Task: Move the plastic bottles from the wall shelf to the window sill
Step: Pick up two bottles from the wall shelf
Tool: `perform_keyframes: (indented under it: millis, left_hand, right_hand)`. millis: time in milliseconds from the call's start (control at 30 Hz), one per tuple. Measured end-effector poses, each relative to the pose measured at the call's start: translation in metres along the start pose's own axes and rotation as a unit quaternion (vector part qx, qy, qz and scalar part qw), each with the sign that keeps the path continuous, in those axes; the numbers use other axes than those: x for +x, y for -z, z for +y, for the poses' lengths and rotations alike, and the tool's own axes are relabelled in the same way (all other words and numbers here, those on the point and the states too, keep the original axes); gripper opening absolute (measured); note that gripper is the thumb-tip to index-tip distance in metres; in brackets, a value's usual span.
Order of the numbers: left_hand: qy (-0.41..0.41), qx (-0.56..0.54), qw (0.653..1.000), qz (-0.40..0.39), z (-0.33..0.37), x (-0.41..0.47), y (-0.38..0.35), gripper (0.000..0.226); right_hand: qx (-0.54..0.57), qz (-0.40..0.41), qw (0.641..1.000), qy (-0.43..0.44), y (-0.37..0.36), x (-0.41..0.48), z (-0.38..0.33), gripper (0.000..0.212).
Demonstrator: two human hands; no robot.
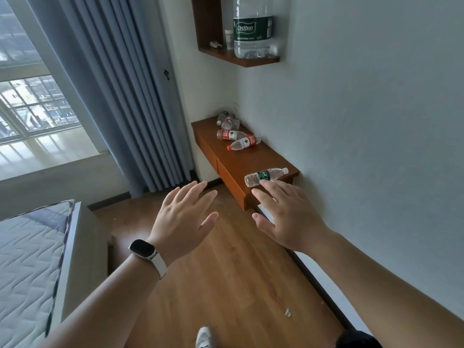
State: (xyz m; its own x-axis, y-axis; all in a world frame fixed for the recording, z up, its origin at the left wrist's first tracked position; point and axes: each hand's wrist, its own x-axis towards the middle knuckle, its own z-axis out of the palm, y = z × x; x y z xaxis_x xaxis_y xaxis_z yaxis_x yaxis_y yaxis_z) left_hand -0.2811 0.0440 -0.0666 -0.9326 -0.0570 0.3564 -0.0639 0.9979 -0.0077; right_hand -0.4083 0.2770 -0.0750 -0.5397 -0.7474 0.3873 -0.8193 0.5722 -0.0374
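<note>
Several small plastic bottles lie on their sides on a brown wall-mounted shelf (251, 160). A green-label bottle (265, 176) lies at the near end, two red-label bottles (229, 135) (244, 142) in the middle, and more bottles (227, 120) at the far end. My right hand (288, 213) is spread open just in front of the green-label bottle, fingertips close to it. My left hand (184, 217), with a watch on the wrist, is open over the floor to the left. The window sill (50, 146) is at the far left.
A large green-label water bottle (252, 26) stands in an upper wall cubby (238, 59) with a small cup and a toy. Grey-blue curtains (120, 96) hang between window and shelf. A mattress (27, 259) is at lower left. Wooden floor (226, 272) lies below.
</note>
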Motion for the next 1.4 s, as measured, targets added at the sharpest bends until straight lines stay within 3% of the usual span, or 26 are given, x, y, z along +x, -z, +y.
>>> perform_keyframes:
  millis: [667, 1033, 1400]
  left_hand:
    - [-0.067, -0.07, 0.995, -0.038, -0.2, 0.168, -0.099, 0.055]
    - [-0.111, -0.095, 0.988, -0.052, -0.219, 0.232, -0.144, 0.048]
    - [-0.113, -0.061, 0.988, -0.09, -0.236, 0.334, -0.198, 0.053]
  right_hand:
    - [-0.054, -0.107, 0.986, -0.116, -0.102, 0.203, -0.008, 0.059]
    - [-0.056, -0.131, 0.977, -0.162, -0.145, 0.236, 0.024, 0.054]
    - [-0.025, -0.161, 0.963, -0.213, -0.207, 0.311, 0.133, 0.059]
